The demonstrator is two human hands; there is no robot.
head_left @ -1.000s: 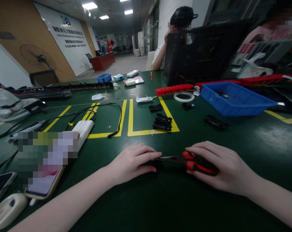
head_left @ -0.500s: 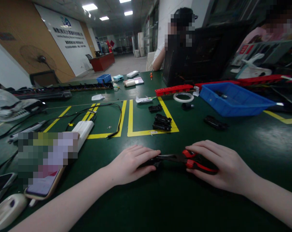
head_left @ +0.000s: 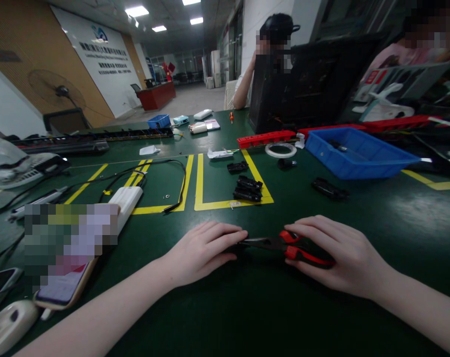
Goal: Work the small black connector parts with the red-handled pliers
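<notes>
My right hand (head_left: 338, 255) is curled over the red-and-black handles of a pair of pliers (head_left: 284, 245) lying low on the green table (head_left: 247, 317). The pliers' dark jaws point left to my left hand (head_left: 202, 250). That hand lies palm down with its fingers pressed on a small black part (head_left: 234, 248) at the jaw tips; most of the part is hidden under the fingers.
Several black parts (head_left: 248, 188) lie in a yellow-taped square. A blue bin (head_left: 354, 151), a tape ring (head_left: 280, 149) and red strips (head_left: 265, 139) stand behind. A phone (head_left: 63, 292), a mouse (head_left: 9, 327) and cables (head_left: 150, 173) lie at left. Two people sit across the table.
Both hands and the pliers stay almost in place; the view has drifted slightly, and my left fingers have shifted a little over the black part.
</notes>
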